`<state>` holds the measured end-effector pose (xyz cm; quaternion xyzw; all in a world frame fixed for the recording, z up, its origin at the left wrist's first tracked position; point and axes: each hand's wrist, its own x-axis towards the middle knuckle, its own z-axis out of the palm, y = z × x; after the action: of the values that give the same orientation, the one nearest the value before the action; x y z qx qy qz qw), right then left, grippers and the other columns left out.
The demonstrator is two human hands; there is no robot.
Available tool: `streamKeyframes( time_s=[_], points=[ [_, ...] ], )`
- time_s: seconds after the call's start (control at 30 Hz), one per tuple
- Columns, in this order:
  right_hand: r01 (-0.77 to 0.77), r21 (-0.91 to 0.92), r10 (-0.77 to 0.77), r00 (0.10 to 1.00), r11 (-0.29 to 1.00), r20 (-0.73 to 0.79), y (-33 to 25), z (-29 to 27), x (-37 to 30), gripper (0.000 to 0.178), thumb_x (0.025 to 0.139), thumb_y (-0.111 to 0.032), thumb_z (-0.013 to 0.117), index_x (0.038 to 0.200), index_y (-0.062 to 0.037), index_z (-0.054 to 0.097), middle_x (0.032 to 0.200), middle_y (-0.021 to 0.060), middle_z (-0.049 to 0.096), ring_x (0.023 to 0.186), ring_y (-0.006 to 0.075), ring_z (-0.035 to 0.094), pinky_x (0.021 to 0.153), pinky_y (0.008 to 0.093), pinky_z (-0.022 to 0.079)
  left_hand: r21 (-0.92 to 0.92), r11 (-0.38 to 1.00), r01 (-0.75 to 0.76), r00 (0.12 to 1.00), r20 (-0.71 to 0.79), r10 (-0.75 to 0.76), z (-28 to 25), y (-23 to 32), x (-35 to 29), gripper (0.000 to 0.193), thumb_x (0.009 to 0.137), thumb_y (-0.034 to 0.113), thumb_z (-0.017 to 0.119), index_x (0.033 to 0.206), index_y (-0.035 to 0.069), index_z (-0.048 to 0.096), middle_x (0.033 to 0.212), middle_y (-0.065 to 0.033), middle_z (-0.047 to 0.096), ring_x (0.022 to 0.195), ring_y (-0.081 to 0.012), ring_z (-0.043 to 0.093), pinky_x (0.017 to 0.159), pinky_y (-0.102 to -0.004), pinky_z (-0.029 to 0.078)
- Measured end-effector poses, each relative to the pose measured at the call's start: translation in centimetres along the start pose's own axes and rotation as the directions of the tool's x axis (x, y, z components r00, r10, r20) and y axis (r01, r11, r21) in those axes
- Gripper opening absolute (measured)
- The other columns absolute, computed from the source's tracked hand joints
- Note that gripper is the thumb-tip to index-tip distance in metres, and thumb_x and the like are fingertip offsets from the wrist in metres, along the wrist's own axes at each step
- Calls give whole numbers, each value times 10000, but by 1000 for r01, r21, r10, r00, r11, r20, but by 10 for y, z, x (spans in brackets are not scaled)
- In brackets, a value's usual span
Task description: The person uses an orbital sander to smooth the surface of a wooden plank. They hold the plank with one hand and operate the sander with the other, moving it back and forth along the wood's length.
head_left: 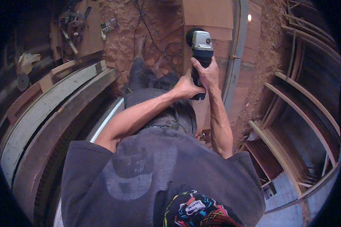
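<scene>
Both my hands are wrapped round an angle grinder (202, 42) with a silver gear head and a dark body. My left hand (188, 86) grips the rear of the body from the left, close to my waist. Higher up, my right hand (207, 72) closes on the body from the right, just behind the head. A dark round disc (190, 36) shows at the head's left side; its underside is hidden. The grinder's head lies over a reddish-brown wooden board (219, 45); whether the disc touches the wood I cannot tell.
A long grey metal bar (235, 56) runs along the board. Dark cable (155, 32) lies on the sawdust-covered floor (121, 11) near my bare feet. Thick beams (49, 109) stand to the left. Wooden frames (303, 94) are stacked at the right. Assorted tools (70, 38) lie at far left.
</scene>
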<state>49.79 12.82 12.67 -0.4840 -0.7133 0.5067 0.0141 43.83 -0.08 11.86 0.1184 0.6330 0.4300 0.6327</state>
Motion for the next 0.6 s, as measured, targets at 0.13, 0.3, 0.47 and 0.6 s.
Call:
streamKeyframes(
  time_s=[0.13, 0.3, 0.47, 0.6],
  points=[
    [-20, -17, 20, 1000, 1000, 11, -4, 0, -3, 676, 824, -508, 880, 1208, 0, 653, 1025, 175, 758, 923, 294, 748, 832, 423, 585, 8, 999, -51, 998, -39, 51, 2, -2, -3, 935, 708, 337, 911, 1399, -72, 431, 1228, -251, 704, 1170, -369, 704, 1021, -433, 555],
    [-40, 18, 40, 999, 999, -17, -2, 5, -3, 674, 822, -503, 882, 1199, 6, 651, 1040, 176, 764, 922, 282, 750, 829, 414, 587, -17, 998, -56, 998, 9, 56, -5, -4, 0, 956, 727, 300, 907, 1452, -60, 397, 1276, -240, 680, 1174, -335, 700, 990, -415, 572],
    [60, -36, -61, 998, 998, -6, -3, 16, 1, 642, 818, -474, 894, 1170, 7, 657, 987, 151, 754, 889, 272, 742, 800, 415, 585, -27, 999, -34, 999, -17, 33, -10, -21, 7, 946, 692, 311, 917, 1411, -69, 432, 1294, -263, 677, 1233, -354, 676, 1055, -435, 536],
    [-48, -17, 47, 999, 999, -25, 6, 14, 1, 637, 819, -478, 893, 1158, 8, 658, 994, 165, 755, 890, 273, 742, 799, 420, 585, -93, 994, -62, 998, 3, 62, -7, -18, 6, 996, 676, 317, 927, 1428, -89, 417, 1302, -276, 676, 1228, -369, 679, 1056, -433, 536]
  ],
)
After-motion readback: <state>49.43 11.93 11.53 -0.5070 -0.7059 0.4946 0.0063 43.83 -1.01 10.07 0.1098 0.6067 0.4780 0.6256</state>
